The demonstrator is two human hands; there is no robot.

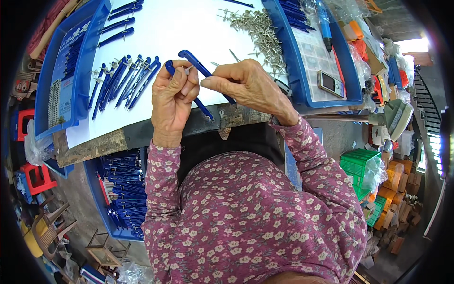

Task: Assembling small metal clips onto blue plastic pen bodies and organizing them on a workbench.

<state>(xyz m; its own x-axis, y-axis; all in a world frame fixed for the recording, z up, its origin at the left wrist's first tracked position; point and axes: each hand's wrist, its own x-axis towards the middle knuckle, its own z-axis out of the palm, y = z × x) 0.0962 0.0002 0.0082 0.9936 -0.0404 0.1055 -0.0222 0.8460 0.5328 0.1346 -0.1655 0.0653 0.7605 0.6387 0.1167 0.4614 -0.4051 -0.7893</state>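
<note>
My left hand [165, 106] is closed, holding a long blue plastic strip [201, 108] with a rounded end. A small metal pin with a pale round head [188, 70] shows at its fingertips. Between the thumb and fingers of my right hand [253, 90] is a second blue plastic strip [197, 64], slanting across close to the pin; whether they touch I cannot tell. Both hands are just above the table's near edge. To their left lies a row of blue strips with metal pins [126, 83] on the white sheet [161, 28]. Loose metal pins [259, 35] are heaped beyond my right hand.
Blue trays stand at the table's left [74, 106] and right [300, 78]; the right one holds a small grey handheld device [330, 84] and a blue pen-shaped tool [324, 23]. More blue strips [125, 189] fill a tray below the table. A green crate [359, 168] stands at right.
</note>
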